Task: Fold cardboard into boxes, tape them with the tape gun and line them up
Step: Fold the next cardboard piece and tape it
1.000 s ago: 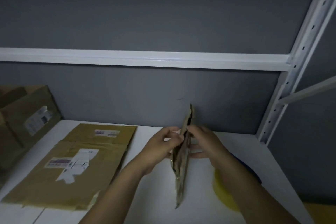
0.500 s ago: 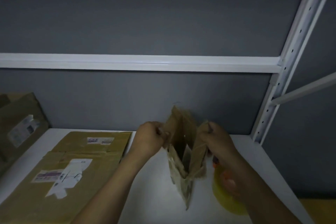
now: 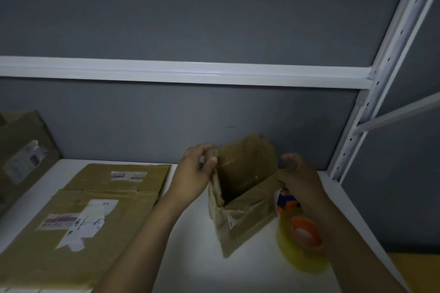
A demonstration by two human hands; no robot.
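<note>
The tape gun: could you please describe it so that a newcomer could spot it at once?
Find the white shelf top, then its right end by the perforated upright. There, right of the half-opened box and partly under the right forearm, lies the tape gun. It alone is not brown cardboard: an orange hub inside a yellowish translucent tape roll.

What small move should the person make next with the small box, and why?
Probably push the small box square and fold its end flaps inward: the left hand and right hand pinch its opposite walls, and it stands open but skewed, tape gun beside it.
</note>
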